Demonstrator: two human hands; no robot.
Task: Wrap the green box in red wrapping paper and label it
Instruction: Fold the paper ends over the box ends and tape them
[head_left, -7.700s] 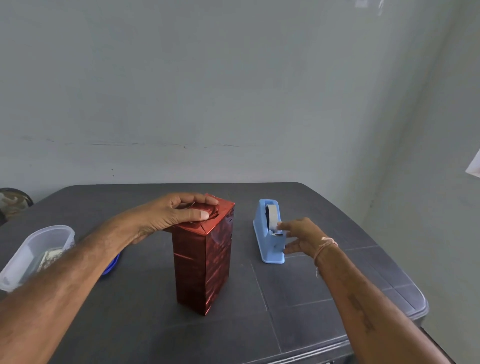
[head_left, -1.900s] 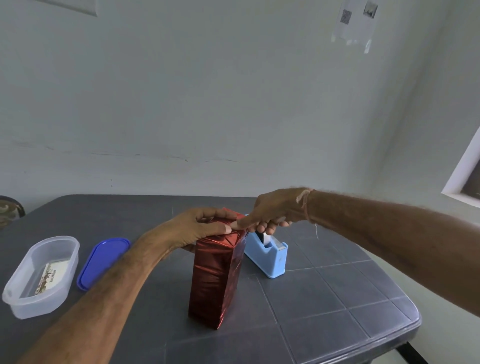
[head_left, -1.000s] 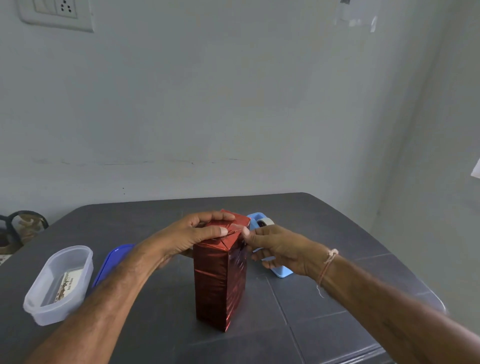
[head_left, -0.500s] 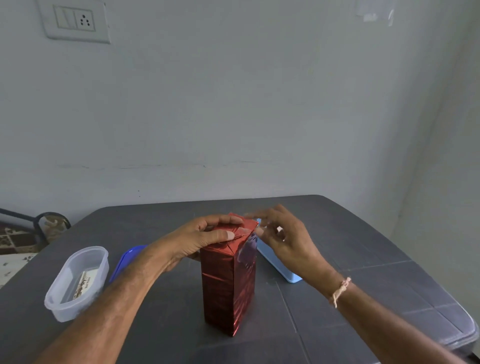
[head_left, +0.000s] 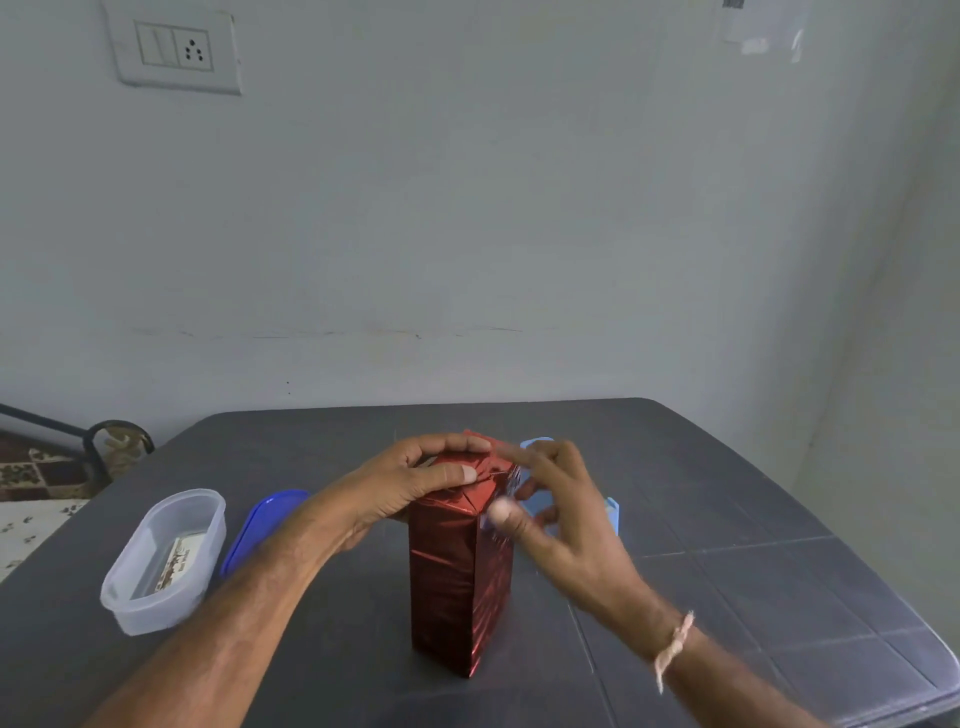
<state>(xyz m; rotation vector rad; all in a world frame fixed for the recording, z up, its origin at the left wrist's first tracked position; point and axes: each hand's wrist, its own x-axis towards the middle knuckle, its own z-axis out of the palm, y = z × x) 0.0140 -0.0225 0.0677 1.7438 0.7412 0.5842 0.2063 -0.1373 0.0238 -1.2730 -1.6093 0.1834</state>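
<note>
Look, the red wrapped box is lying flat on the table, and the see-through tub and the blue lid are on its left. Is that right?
Not quite. The head view shows the red wrapped box standing upright on the table, not lying flat. The rest is right: the see-through tub and the blue lid are on its left.

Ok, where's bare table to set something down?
Bare table lies right of the tape dispenser and the right hand, out to the rim, and along the far edge behind the wrapped box. Crowded: the left, with clear container and blue lid, and the centre, where the left hand grips the box.
</note>
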